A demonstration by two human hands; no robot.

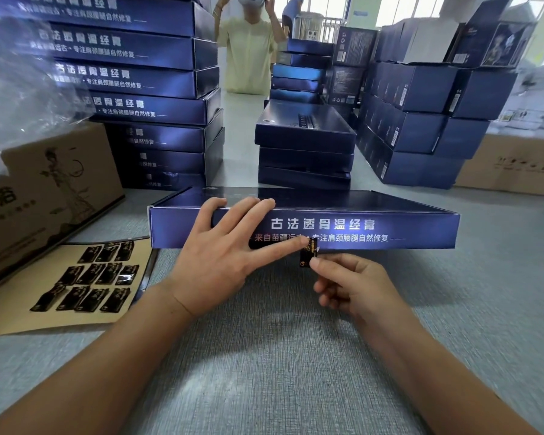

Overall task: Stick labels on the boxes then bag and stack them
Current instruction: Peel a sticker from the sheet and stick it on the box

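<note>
Head camera: a small black label [308,254] sits at the lower front edge of the dark blue box [343,229], which lies flat on the grey table [280,356]. The right hand [355,284] pinches the label's lower end in curled fingers; the left hand [220,249] rests on the box, fingers apart, thumb tip touching the label. A sheet of labels [76,284] lies left, with stacked blue boxes [157,76] behind.

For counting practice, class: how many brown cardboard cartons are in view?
2. The left carton sits behind the label sheet; the right carton sits far right beside the blue box stacks. More may be hidden.
</note>
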